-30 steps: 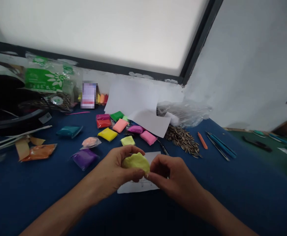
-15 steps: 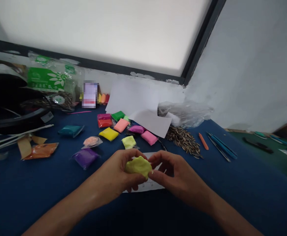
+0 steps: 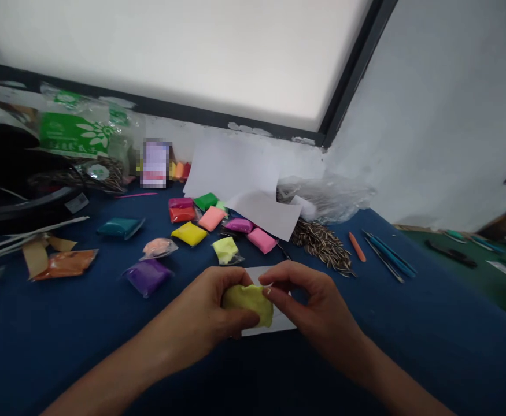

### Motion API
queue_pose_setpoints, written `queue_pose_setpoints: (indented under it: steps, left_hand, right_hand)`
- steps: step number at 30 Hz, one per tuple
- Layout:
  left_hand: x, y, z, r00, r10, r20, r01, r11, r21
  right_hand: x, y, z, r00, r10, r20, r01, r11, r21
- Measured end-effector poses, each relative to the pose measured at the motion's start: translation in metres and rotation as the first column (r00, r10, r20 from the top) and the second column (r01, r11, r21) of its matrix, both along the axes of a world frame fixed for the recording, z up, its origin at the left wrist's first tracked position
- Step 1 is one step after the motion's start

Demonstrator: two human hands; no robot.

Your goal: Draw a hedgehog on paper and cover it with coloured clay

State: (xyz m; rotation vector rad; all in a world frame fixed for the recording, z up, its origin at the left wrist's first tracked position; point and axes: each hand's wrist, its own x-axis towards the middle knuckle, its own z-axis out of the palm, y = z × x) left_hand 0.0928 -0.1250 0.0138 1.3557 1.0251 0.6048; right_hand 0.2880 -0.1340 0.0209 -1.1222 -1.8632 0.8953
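Observation:
A flattened lump of yellow-green modelling clay [image 3: 247,303] is held above a white sheet of paper [image 3: 279,321]. My left hand [image 3: 215,306] is closed around its left side, thumb pressed across the front and fingers behind. Thumb and forefinger of my right hand [image 3: 309,300] pinch together at the clay's upper right edge. A tiny pale speck shows at the right thumb tip; I cannot make out what it is. Just beyond the hands lies an opened pack of pale yellow clay [image 3: 225,250].
Coloured clay packs, among them a purple one [image 3: 147,277] and a yellow one [image 3: 189,234], lie on the blue tabletop [image 3: 79,329]. Sunflower seeds [image 3: 322,245] spill from a clear bag [image 3: 328,199]. To their right are an orange tool [image 3: 357,247] and blue tweezers [image 3: 391,254].
The clay has tilted, showing a broader, smoother front with its lower right edge hanging down. My right fingers have closed into a pinch at its upper edge. The view has shifted slightly.

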Motion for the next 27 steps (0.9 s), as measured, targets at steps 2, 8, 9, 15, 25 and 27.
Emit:
queue_pose_setpoints:
  steps: [2,8,9,15,25,27]
  left_hand:
    - [0.0,0.0,0.0,1.0,0.005,0.011,-0.005,1.0,0.017]
    - [0.001,0.0,0.005,1.0,0.004,-0.029,-0.003,1.0,0.028]
    - [0.001,0.0,0.005,0.999,-0.004,-0.033,0.004,1.0,0.025]
    - [0.001,-0.002,-0.001,0.995,0.094,-0.021,-0.093,0.994,0.058]
    - [0.005,-0.005,-0.006,0.996,0.091,-0.018,-0.088,0.991,0.105]
    - [0.006,-0.004,-0.004,0.996,0.092,-0.013,-0.09,0.992,0.084]
  right_hand:
    - [0.0,-0.001,-0.002,0.999,0.001,0.04,-0.003,0.999,0.054]
    - [0.002,-0.002,-0.008,0.983,0.063,0.17,-0.101,0.969,0.225]
    - [0.002,-0.002,-0.008,0.978,0.069,0.197,-0.116,0.964,0.238]
    - [0.003,-0.002,-0.005,0.955,0.042,0.294,-0.109,0.97,0.218]
    - [-0.001,-0.003,-0.006,0.984,0.054,0.169,-0.078,0.988,0.135]
    - [-0.002,-0.002,-0.004,0.991,0.034,0.131,-0.042,0.997,0.061]
